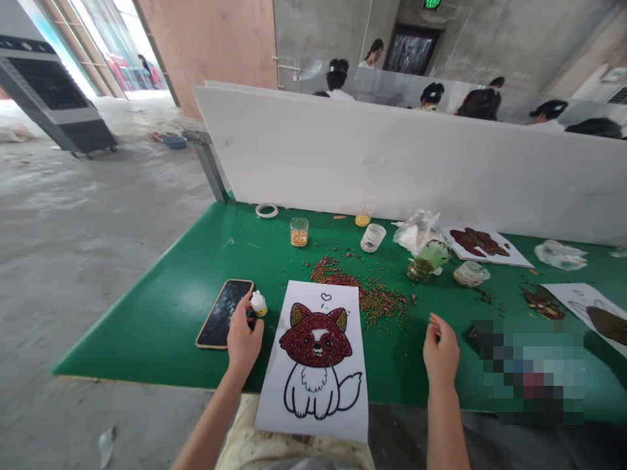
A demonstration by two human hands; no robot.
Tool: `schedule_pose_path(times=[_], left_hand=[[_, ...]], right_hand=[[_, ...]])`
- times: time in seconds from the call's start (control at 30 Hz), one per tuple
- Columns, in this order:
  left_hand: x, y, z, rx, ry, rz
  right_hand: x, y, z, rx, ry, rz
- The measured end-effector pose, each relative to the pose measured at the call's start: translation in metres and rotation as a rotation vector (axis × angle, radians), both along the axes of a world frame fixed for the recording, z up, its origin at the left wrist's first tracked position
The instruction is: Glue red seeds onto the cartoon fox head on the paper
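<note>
A sheet of paper with a fox drawing hangs over the table's front edge towards my lap. Dark red grains fill the fox's head and greenish ones its ears; the body is bare outline. My left hand lies left of the sheet, thumb and fingers apart and curved beside a small white bottle. Whether they touch the bottle is unclear. A phone lies partly under that hand. To the right of the sheet, my right hand has curled fingers close to its thumb; anything between them is hidden.
Loose red and green beans are spread behind the sheet on the green table. Behind them stand a cup of yellow kernels, a clear jar and a tipped jar of green beans. A white partition closes the back.
</note>
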State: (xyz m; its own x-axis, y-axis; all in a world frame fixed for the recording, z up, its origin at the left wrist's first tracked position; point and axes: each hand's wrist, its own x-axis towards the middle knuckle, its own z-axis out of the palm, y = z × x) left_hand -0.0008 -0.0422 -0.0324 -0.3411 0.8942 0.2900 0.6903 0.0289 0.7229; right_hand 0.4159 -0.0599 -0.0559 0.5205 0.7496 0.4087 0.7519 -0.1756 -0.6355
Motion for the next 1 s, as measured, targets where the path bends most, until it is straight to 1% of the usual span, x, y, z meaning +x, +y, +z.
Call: schedule_pose_path(times=[0.07, 0.17, 0.27, 0.37, 0.47, 0.57, 0.63, 0.77, 0.83, 0.93, 1.0], left_hand=[[0.0, 0.0, 0.0, -0.009, -0.005, -0.001], [-0.001, 0.0, -0.001, 0.0, -0.009, -0.006], [-0.001, 0.0, -0.002, 0.019, -0.008, -0.006], [-0.001, 0.001, -0.002, 0.02, -0.002, -0.002], [0.0, 0.001, 0.0, -0.011, 0.009, 0.012], [0.0, 0.001, 0.001, -0.014, 0.004, 0.012], [0.0, 0.001, 0.001, 0.044, -0.034, -0.001], [-0.001, 0.0, 0.001, 0.177, -0.16, 0.023], [-0.001, -0.002, 0.003, 0.224, -0.179, 0.043], [0.0, -0.006, 0.007, 0.28, -0.125, 0.064], [0.002, -0.01, 0.01, 0.303, -0.04, 0.039]], right_hand=[[0.0, -0.001, -0.006, -0.099, -0.003, 0.011], [-0.008, 0.006, -0.012, -0.233, -0.09, 0.077], [-0.019, 0.016, -0.017, -0.295, -0.15, 0.086], [-0.03, 0.026, -0.018, -0.347, -0.139, 0.083], [-0.043, 0.036, -0.016, -0.41, -0.121, 0.173], [-0.06, 0.047, -0.013, -0.411, -0.154, 0.309], [-0.071, 0.056, -0.011, -0.397, -0.192, 0.375], [-0.081, 0.076, -0.012, -0.344, -0.248, 0.455], [-0.081, 0.089, -0.012, -0.323, -0.259, 0.485], [-0.079, 0.111, -0.01, -0.321, -0.26, 0.526], [-0.078, 0.124, -0.008, -0.315, -0.247, 0.548]])
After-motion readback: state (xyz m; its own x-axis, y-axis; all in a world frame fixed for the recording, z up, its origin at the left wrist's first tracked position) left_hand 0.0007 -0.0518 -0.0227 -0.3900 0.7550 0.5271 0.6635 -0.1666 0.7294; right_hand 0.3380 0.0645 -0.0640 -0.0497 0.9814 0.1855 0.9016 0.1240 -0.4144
